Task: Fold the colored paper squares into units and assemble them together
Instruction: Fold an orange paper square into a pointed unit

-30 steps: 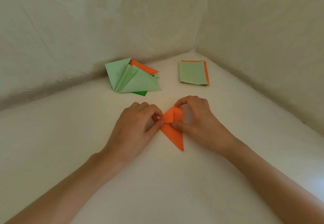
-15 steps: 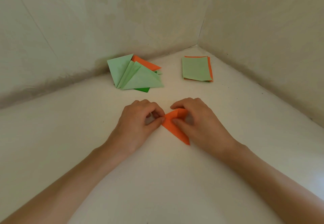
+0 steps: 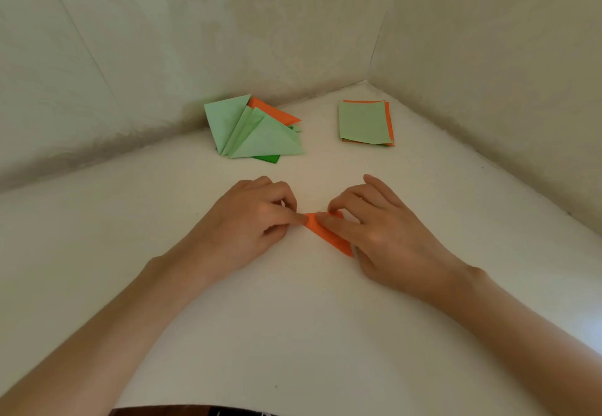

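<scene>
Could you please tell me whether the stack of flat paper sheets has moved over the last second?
No. The stack of flat sheets lies just as near the wall corner as before.

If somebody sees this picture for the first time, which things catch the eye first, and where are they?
First, the orange paper at the middle of the white table, gripped by the left hand and the right hand. Behind it, near the wall, lies a pile of folded triangles, mostly light green, and to its right a stack of flat sheets with a light green one on top.
</scene>
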Tool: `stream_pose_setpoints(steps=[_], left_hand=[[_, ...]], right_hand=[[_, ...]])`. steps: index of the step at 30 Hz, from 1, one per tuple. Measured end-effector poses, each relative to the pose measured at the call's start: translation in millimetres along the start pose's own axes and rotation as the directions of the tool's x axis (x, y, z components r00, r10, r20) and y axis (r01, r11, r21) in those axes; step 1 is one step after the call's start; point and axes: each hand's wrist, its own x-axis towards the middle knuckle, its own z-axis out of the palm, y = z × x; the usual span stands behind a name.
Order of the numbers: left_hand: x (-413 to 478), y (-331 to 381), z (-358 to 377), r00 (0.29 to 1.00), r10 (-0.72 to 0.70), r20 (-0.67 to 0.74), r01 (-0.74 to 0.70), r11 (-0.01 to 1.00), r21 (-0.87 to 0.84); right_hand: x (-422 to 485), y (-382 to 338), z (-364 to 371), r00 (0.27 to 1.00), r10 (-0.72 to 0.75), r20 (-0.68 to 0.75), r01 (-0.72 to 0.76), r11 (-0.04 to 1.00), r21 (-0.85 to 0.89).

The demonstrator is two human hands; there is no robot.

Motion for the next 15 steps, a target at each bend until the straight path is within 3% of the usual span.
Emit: stream_pose_setpoints(steps=[5,11,15], left_hand=[[-7.8,13.3,-3.3,0.999,-0.019,0.03,0.013,0.983,0.182],[-12.5,25.4,-2.8,0.994,-0.102,0.046,0.091,0.973,0.21],[-11.8,26.7,-3.2,0.992,-0.119,0.037,0.108,0.967,0.232]], right_hand=[[-8.1,-1.6,-1.2,0.997,0.041,0.063,-0.037,0.998,-0.059],[1.7,-12.1,-0.2,0.979,0.2,-0.034,-0.199,0.98,0.028],[-1.7,-12.9,4.5,0.969,0.243,-0.044,-0.245,0.969,-0.037]])
